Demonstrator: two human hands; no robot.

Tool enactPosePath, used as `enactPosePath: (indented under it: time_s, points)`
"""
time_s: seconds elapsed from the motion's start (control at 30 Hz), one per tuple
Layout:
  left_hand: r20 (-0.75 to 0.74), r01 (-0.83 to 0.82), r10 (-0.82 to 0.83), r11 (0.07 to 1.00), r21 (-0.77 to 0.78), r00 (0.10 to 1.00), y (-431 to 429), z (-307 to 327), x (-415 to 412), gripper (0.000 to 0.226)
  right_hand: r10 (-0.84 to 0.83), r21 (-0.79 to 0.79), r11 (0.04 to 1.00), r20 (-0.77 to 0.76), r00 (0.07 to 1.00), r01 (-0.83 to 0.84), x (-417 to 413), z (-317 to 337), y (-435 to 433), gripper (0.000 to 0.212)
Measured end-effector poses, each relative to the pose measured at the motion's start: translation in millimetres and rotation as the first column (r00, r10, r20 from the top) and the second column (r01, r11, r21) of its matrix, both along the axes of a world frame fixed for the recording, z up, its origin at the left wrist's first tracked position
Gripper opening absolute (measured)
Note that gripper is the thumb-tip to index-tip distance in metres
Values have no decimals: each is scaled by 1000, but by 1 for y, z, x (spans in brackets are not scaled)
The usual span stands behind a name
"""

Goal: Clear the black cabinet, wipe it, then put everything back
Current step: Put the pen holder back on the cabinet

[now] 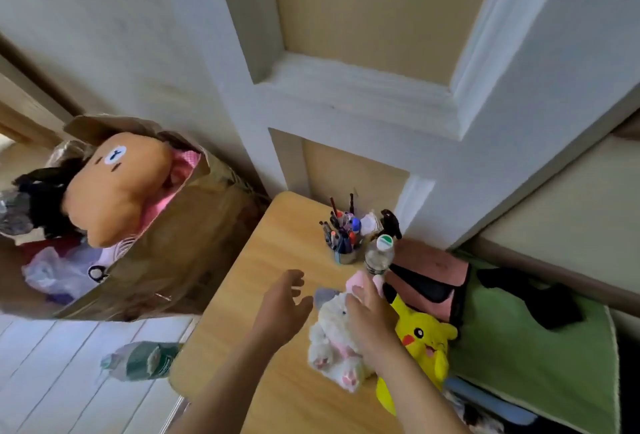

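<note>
White plush toy (332,329): on its back on the pale wooden surface (263,260), pink-padded paws up, touching the yellow plush (422,340) on its right
Right grip (372,323): closed round the white toy's upper body, fingers curled over the head end near a pink ear
Left grip (282,305): released, fingers loosely spread, hovering just left of the toy and touching nothing
Handling: looks featherlight and squashy to me; the shaggy pile should not slip, and nothing about it seems breakable
Where to hold: the torso, I'd say; a paw or ear would do, but the body would dangle
Textures: long fluffy fur on the white one, short smooth pile on the yellow, smooth grain on the wood
Stiffer neighbours: pen cup (341,243) bristling with pens, clear water bottle (379,257), black spray trigger (391,222), all near the toy's head and easy to tip
Soft neighbours: pink bag (429,278), green mat (536,347)
Black cabinet: I cannot pick it out from here
Off the surface: cardboard box (180,246) holding a tan bear plush (114,191)
</note>
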State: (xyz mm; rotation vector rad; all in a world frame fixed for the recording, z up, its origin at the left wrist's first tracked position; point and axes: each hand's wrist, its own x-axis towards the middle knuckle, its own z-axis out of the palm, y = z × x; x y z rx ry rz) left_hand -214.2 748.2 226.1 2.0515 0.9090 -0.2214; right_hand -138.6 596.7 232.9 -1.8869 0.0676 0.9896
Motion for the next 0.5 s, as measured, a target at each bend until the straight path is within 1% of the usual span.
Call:
enactPosePath:
  time_s: [0.07, 0.1, 0.13, 0.17, 0.2, 0.27, 0.3, 0.37, 0.43, 0.5]
  points:
    - [-4, 36, -36, 998, -55, 999, 22, -42, 22, 50, -92, -28, 995, -31, 995, 91, 20, -37, 30, 45]
    - [6, 44, -44, 994, -99, 999, 29, -62, 33, 50, -177, -28, 984, -58, 982, 176, 28, -54, 42, 42]
    - [24, 31, -28, 988, -154, 999, 36, -80, 44, 50, -261, -26, 965, -79, 962, 260, 37, -75, 55, 48]
    - [35, 4, 3, 977, -214, 999, 42, -97, 54, 48, -349, -24, 937, -122, 929, 349, 43, -94, 65, 51]
    - [42, -31, 43, 963, -267, 998, 46, -111, 64, 47, -429, -22, 901, -185, 884, 432, 50, -109, 73, 51]
    - [45, -70, 91, 936, -344, 995, 56, -137, 83, 45, -543, -20, 823, -318, 777, 567, 60, -131, 87, 39]
    - [44, -83, 108, 920, -384, 993, 61, -145, 93, 45, -564, -10, 800, -355, 746, 600, 66, -135, 95, 31]
    - [26, -103, 129, 883, -458, 991, 69, -156, 111, 47, -585, -5, 774, -387, 713, 633, 74, -146, 105, 24]
    - [-2, -108, 124, 853, -510, 992, 74, -162, 126, 50, -597, -10, 766, -383, 705, 643, 81, -155, 111, 26]
    - [-12, -97, 110, 825, -557, 994, 76, -167, 136, 54, -617, -49, 763, -356, 702, 645, 86, -160, 114, 30]
